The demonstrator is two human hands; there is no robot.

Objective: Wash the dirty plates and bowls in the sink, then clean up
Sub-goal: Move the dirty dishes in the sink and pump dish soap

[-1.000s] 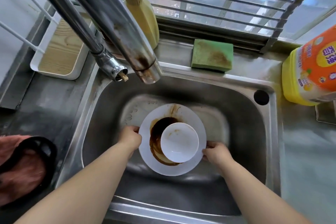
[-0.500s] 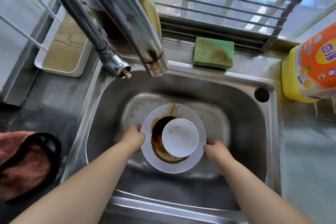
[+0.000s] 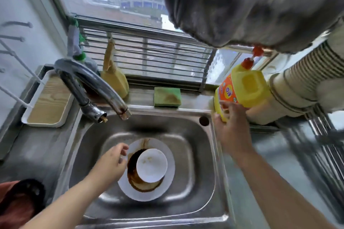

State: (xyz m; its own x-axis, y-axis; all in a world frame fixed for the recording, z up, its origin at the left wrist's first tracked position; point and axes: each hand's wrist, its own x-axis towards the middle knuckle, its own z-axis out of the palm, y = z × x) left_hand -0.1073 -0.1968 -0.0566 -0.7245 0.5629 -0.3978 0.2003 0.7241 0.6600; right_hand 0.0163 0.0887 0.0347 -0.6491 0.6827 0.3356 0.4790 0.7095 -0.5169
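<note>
Nearest, the left hand (image 3: 111, 161) hovers low in the sink (image 3: 208, 188) at the left rim of the white plate (image 3: 167, 178), fingers loosely curled and slack, holding nothing; whether a fingertip brushes the rim I cannot tell; the plate lies flat on the sink floor, smeared with brown sauce, and a small white bowl (image 3: 151, 165) sits upright on it, slightly right of the sauce ring; both are still dirty, so the washing looks barely begun; farther, the right hand (image 3: 230, 128) is raised over the sink's right edge, fingers spread and reaching round the lower side of the yellow detergent bottle (image 3: 245, 87) that stands at the far right corner of the worktop; the fingertips look to be touching it, though the blur leaves it unclear whether the grip has closed; the step in hand, I judge, is fetching the soap; to do it well, wrap the fingers fully round the bottle's body before lifting, since a full bottle taken by the fingertips could slip and drop onto the crockery; carry it upright to above the plate, and dose sparingly; the green sponge (image 3: 167, 96) on the far edge behind the sink would be the sensible thing for the free hand to take; the tap (image 3: 104, 87) arches in from the far left corner, its spout dry, and a pale tray (image 3: 47, 102) lies on the worktop's left side
</note>
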